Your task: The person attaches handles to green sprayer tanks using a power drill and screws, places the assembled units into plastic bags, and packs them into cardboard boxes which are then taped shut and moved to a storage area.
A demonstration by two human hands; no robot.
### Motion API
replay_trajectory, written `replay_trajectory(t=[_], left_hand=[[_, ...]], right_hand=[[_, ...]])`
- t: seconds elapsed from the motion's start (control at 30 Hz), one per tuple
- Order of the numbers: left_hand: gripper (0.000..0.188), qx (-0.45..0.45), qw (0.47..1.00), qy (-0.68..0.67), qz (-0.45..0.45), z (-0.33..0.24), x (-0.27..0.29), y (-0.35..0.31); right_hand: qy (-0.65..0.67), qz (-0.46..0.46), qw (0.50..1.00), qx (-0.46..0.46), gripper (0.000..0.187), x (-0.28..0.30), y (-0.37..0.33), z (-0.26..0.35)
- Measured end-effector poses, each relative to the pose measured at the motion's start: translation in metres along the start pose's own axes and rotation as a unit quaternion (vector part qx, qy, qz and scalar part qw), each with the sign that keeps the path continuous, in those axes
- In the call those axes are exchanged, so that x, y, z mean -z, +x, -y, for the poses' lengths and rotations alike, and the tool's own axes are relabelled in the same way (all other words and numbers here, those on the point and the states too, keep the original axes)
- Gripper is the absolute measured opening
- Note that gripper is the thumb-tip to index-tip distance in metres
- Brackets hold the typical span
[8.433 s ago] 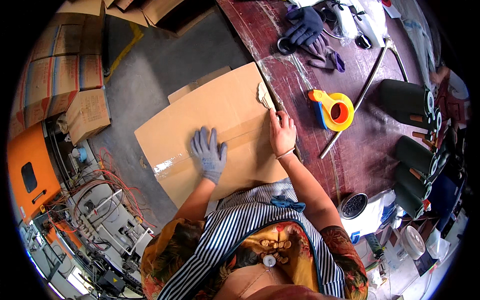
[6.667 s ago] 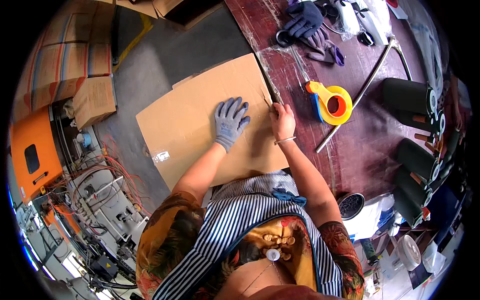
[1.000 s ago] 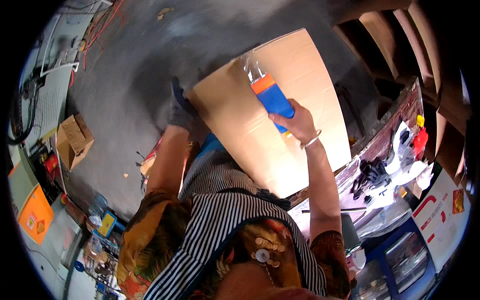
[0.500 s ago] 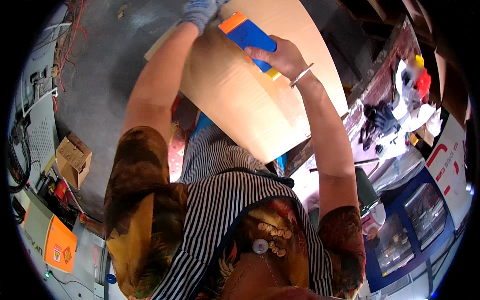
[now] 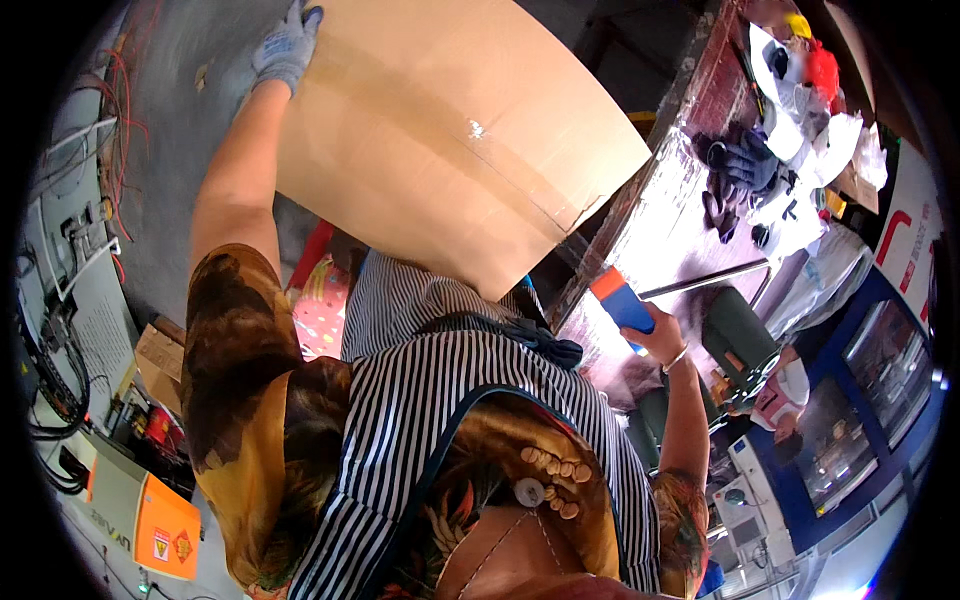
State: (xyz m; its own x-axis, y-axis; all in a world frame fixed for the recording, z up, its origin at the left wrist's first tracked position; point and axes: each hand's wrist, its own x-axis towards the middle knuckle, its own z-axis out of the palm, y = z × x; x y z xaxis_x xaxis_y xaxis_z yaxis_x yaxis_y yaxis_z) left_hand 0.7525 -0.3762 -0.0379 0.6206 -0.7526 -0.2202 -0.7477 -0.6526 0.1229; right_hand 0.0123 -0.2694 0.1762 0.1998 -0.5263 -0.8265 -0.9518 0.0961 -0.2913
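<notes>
A large brown cardboard box [image 5: 420,130] fills the upper middle, its near corner against my striped apron. A strip of shiny clear tape [image 5: 480,145] runs across its face. My left hand [image 5: 285,52], in a grey-blue glove, grips the box's far left edge, its thumb towards the cardboard. Out to the right, away from the box, my bare right hand [image 5: 660,336] is closed around a blue and orange tape dispenser [image 5: 618,302], held above the worktable's edge.
The worn worktable [image 5: 640,240] on the right carries dark gloves [image 5: 745,165], white wrappings and a metal rod [image 5: 705,278]. Beside it is a dark green rolled object [image 5: 740,340]. A person [image 5: 785,400] is farther right. Cables and an orange-panelled machine [image 5: 165,525] stand left.
My right hand has drawn the tape dispenser from over the box down and right to the table edge. My left hand and the box have shifted left.
</notes>
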Motion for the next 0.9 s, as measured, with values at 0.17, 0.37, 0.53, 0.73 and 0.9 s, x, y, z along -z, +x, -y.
replay_trajectory(t=[0.17, 0.37, 0.53, 0.73, 0.9], left_hand=[[0.066, -0.034, 0.999, -0.006, -0.037, 0.008, -0.004, 0.004], [0.067, -0.046, 0.998, -0.009, -0.045, 0.004, -0.002, 0.000], [0.066, -0.042, 0.998, 0.041, -0.037, 0.002, -0.005, 0.005], [0.064, -0.081, 0.990, 0.007, -0.113, 0.015, -0.020, 0.006], [0.063, -0.062, 0.995, -0.025, -0.069, 0.013, -0.008, 0.012]], right_hand=[[-0.025, -0.002, 0.999, -0.037, 0.060, -0.010, 0.017, 0.012], [-0.077, 0.014, 0.994, -0.072, 0.062, -0.018, 0.035, 0.015], [-0.189, 0.020, 0.976, -0.105, 0.064, -0.033, 0.087, 0.093], [-0.079, -0.081, 0.988, -0.109, 0.073, -0.084, 0.110, 0.104], [-0.070, -0.107, 0.989, -0.068, 0.065, -0.117, 0.137, 0.110]])
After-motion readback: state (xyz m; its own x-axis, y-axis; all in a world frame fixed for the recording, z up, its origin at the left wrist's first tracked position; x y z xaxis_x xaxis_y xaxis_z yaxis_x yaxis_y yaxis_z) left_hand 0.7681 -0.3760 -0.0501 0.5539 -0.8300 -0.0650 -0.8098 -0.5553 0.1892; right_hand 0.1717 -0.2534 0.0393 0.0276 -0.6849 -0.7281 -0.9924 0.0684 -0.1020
